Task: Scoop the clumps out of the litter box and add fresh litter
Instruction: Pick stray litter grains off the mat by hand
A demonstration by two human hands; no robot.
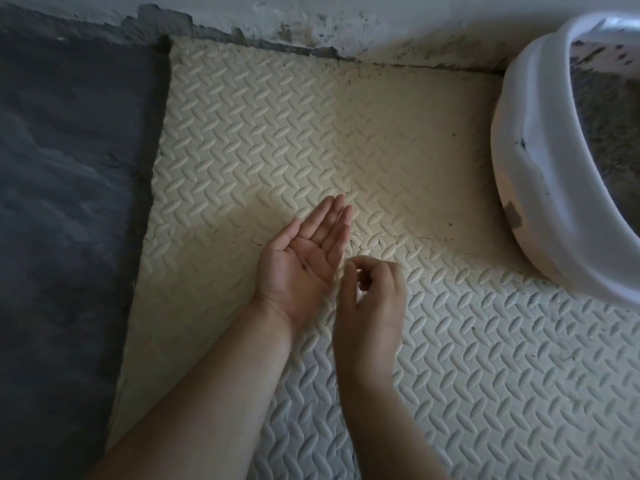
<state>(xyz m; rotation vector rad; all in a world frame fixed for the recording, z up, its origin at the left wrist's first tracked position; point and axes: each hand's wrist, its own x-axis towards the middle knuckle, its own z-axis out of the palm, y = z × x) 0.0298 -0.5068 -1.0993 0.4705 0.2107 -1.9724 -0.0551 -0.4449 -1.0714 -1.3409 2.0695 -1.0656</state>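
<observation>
Cream foam mat (450, 358) lay under litter box (540, 168). Left hand (304, 261), well apart from box, was palm-up, fingers straight; right hand (374, 292), nearer box, curled, nothing seen inside. Risk: no scoop in view, so grains could've scattered onto mat.

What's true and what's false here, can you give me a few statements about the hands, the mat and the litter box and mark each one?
1. The left hand is open, palm up, above the foam mat. True.
2. The right hand grips a scoop. False: its fingers are curled and no scoop shows.
3. The litter box stands at the right edge of the view. True.
4. The litter box is empty. False: grey litter lies in it.
5. Both hands reach into the litter box. False: they are over the mat, apart from the box.
</observation>
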